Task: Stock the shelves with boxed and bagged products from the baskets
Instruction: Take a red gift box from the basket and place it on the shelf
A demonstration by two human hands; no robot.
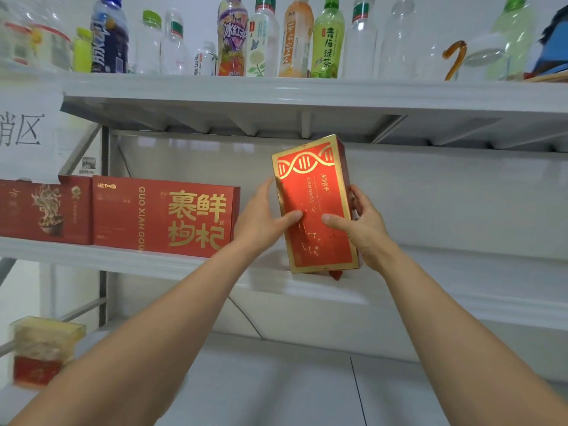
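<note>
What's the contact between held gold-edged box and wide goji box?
Apart. Head view: the left hand and white back panel show between the gold-edged box and the wide goji box.

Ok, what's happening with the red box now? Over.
Left hand and right hand both grip the red-and-gold box. Upright, over the middle shelf. Goji berry box to its left, apart.

The left hand's (261, 219) fingers, all but the thumb, lie hidden behind the red-and-gold box (316, 207). At the middle shelf's (123, 256) left end, the picture's edge cuts off the noodle box (43, 210). The lower-left carton (43, 352) is blurred.
</note>
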